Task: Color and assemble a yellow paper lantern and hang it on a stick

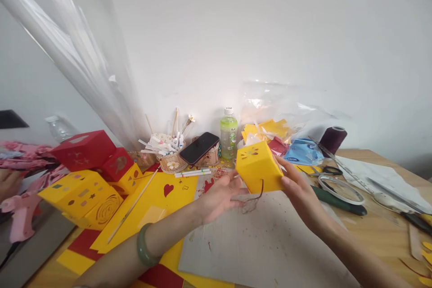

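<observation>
A small yellow paper box (pixel 259 168) with cut-out shapes on its top is raised over a grey board (pixel 236 238). My right hand (pixel 299 189) grips it at its right side, thumb in front. A dark brown cord (pixel 262 186) hangs from the box's front face and ends in loose strands. At the box's left, my left hand (pixel 219 198) has its fingers stretched out next to the box and the strands. Whether its fingertips touch the box, I cannot tell. A green bangle (pixel 145 245) circles my left wrist.
Red boxes (pixel 84 148) and yellow boxes (pixel 84 198) are stacked at left, near a pink glue gun (pixel 22 216) and another person's hand (pixel 10 182). Behind stand a phone (pixel 199 147) and a green-labelled bottle (pixel 228 132). Scissors (pixel 329 171) and a purple thread spool (pixel 332 139) lie right.
</observation>
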A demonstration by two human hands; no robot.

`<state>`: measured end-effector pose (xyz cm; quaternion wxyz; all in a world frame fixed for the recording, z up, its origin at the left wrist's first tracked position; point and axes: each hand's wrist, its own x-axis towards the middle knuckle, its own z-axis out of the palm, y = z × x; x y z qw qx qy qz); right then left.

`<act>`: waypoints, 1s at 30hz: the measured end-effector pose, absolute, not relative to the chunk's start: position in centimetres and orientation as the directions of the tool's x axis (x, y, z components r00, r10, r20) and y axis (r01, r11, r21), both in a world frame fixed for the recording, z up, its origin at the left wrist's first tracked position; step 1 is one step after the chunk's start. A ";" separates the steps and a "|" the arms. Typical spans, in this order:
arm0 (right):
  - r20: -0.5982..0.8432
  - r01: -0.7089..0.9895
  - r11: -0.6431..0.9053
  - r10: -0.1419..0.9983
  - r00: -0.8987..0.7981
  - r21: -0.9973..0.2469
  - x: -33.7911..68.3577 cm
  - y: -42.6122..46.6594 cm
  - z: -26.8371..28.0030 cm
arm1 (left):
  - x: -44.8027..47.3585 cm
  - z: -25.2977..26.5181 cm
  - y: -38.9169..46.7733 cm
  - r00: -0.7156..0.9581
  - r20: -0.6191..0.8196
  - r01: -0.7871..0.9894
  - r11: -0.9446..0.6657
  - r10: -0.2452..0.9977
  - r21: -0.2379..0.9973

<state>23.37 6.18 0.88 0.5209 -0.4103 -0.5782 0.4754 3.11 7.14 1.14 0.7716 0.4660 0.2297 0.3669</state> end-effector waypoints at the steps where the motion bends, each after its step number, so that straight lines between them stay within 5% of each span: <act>1: 0.181 -0.069 0.173 0.976 -0.124 -0.982 23.5 6.1 1.0 | 3.2 1.4 7.2 0.590 0.024 -0.330 0.214 0.807 0.919; 4: 0.085 -0.192 0.046 0.977 -0.195 -0.980 23.9 5.8 1.8 | 3.5 2.0 7.6 0.497 0.147 -0.290 0.004 0.855 0.957; 9: -0.002 -0.156 -0.047 0.962 -0.274 -0.987 23.9 5.1 3.3 | 3.1 3.3 8.3 0.594 0.291 -0.232 -0.187 0.750 0.955; 16: -0.169 -0.082 -0.217 0.904 -0.392 -0.973 23.9 5.4 4.7 | 4.0 5.6 5.4 0.609 0.318 -0.159 -0.281 0.727 0.947; 21: -0.084 -0.068 -0.131 0.878 -0.472 -0.989 25.4 6.3 4.0 | 4.8 5.3 4.1 0.282 0.500 0.087 -0.541 0.819 0.836; 25: -0.041 0.001 -0.043 0.934 -0.356 -0.999 26.7 6.4 3.6 | 4.5 4.4 4.4 0.271 0.663 0.131 -0.709 0.698 0.693; 30: 0.018 0.066 0.034 0.974 -0.227 -0.997 28.4 6.0 4.8 | 4.3 3.0 5.5 0.238 0.698 0.236 -0.737 0.675 0.633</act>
